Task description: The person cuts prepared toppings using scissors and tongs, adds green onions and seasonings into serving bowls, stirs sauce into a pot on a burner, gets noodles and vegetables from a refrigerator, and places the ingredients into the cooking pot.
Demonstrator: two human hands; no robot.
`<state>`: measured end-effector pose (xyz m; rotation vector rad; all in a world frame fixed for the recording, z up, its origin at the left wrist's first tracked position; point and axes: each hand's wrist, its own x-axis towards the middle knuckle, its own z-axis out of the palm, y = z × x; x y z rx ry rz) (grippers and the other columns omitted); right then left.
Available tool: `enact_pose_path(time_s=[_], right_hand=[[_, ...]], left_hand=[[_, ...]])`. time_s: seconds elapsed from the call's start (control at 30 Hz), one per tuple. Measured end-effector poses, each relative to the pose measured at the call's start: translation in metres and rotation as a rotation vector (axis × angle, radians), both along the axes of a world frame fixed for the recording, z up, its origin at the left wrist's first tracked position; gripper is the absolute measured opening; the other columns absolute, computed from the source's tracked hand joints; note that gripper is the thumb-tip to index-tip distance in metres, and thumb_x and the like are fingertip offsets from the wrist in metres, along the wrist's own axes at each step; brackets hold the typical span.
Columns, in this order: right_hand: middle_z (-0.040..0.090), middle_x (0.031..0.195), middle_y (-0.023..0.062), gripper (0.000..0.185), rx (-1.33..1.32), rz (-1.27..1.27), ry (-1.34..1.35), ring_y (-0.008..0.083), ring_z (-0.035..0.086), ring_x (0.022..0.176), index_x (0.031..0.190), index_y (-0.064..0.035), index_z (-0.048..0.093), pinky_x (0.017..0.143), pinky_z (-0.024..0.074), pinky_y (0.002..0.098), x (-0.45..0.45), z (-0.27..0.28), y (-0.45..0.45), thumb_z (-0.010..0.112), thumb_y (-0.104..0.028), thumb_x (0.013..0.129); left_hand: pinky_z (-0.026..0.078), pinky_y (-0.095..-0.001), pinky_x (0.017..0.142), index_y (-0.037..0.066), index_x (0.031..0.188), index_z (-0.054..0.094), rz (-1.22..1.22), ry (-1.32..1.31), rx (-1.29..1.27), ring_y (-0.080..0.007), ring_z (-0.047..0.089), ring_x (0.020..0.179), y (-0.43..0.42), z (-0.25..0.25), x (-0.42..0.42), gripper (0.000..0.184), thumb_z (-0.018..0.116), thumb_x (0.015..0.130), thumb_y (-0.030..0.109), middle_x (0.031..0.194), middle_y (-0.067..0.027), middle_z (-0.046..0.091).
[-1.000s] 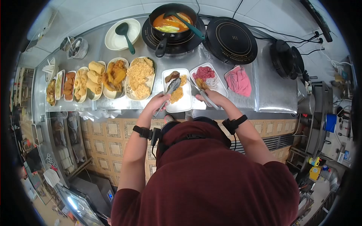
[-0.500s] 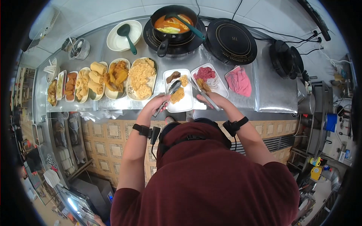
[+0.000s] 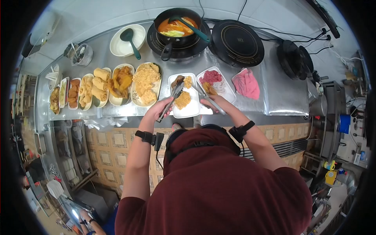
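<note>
My left hand (image 3: 161, 107) grips a pair of tongs (image 3: 170, 101) with dark tips. The tips reach over a white tray (image 3: 192, 111) toward a dark brown food piece (image 3: 177, 80) at its upper left. Golden crumbed pieces (image 3: 182, 100) lie in that tray too. In my right hand (image 3: 214, 103) is a long silver metal utensil (image 3: 214, 105); its exact kind is unclear. Its far end is between this tray and a second white tray (image 3: 231, 96), which holds pink-red food (image 3: 211, 77), pale strips and a golden-brown piece (image 3: 210, 89).
Plates of fried food (image 3: 147, 84) line the left counter. Behind stand a pan of orange-red soup (image 3: 178, 28) with a ladle, a white bowl (image 3: 117, 43) and a bare induction cooker (image 3: 238, 42). A pink cloth (image 3: 246, 83) lies right. Another person's hands (image 3: 88, 219) show lower left.
The tongs' tips have shifted up and left, to the brown piece. The right-hand utensil barely moves. The whole view has shifted slightly. Another person's hands show more at lower left.
</note>
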<state>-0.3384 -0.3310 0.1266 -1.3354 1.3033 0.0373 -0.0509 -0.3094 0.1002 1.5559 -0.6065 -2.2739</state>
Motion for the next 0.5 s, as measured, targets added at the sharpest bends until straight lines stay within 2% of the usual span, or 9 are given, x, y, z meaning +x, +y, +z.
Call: enact_pose_path(time_s=[0.07,0.17,0.27,0.37,0.47,0.5], right_hand=[[0.047,0.051,0.0001,0.053,0.087,-0.059,-0.099,0.0076,0.045,0.043,0.081,-0.0061,0.054,0.04,0.0374,0.0229,-0.005,0.008,0.003,0.046,-0.059,0.08],[0.05,0.055,-0.0001,0.054,0.133,-0.044,-0.096,0.008,0.046,0.043,0.088,-0.0044,0.053,0.04,0.0389,0.0231,-0.01,0.008,0.004,0.044,-0.057,0.082],[0.052,0.061,0.0011,0.057,0.194,-0.052,-0.086,0.0084,0.048,0.047,0.093,-0.0024,0.053,0.042,0.0399,0.0227,-0.016,-0.013,0.004,0.042,-0.058,0.083],[0.053,0.065,0.0025,0.061,0.212,-0.115,-0.15,0.0085,0.048,0.051,0.098,-0.0012,0.053,0.044,0.0402,0.0219,-0.006,-0.005,0.009,0.04,-0.059,0.083],[0.053,0.069,0.0074,0.075,0.109,-0.047,-0.117,0.0115,0.051,0.056,0.084,0.0019,0.055,0.049,0.0424,0.0254,-0.005,-0.024,0.009,0.041,-0.071,0.073],[0.052,0.067,0.0054,0.071,0.136,-0.07,-0.123,0.0104,0.049,0.053,0.088,0.0015,0.055,0.047,0.0412,0.0241,-0.002,-0.024,0.01,0.041,-0.067,0.076]], left_hand=[[0.032,-0.0178,0.035,0.008,0.082,0.05,0.016,0.023,-0.058,-0.0049,0.043,0.046,0.004,0.003,-0.001,0.032,0.049,0.086,0.04,0.061,0.0029,0.048],[0.032,-0.0171,0.036,0.008,0.085,0.051,0.042,0.039,-0.16,-0.0045,0.043,0.045,0.007,0.0,-0.003,0.031,0.051,0.086,0.039,0.061,0.0033,0.048],[0.032,-0.0171,0.037,0.007,0.089,0.052,0.027,0.03,-0.132,-0.0044,0.043,0.046,0.011,0.005,-0.003,0.031,0.051,0.086,0.038,0.062,0.0032,0.047],[0.03,-0.0172,0.035,0.006,0.09,0.05,-0.033,0.022,-0.119,-0.0046,0.04,0.045,0.017,0.014,-0.004,0.031,0.051,0.086,0.038,0.063,0.0033,0.045],[0.029,-0.0166,0.036,0.005,0.092,0.05,-0.044,0.009,-0.107,-0.0037,0.039,0.045,0.019,0.015,-0.004,0.034,0.052,0.085,0.039,0.064,0.0035,0.045],[0.029,-0.0166,0.036,0.005,0.092,0.05,-0.045,0.001,-0.1,-0.0036,0.039,0.045,0.02,0.015,-0.003,0.035,0.053,0.085,0.039,0.064,0.0036,0.045]])
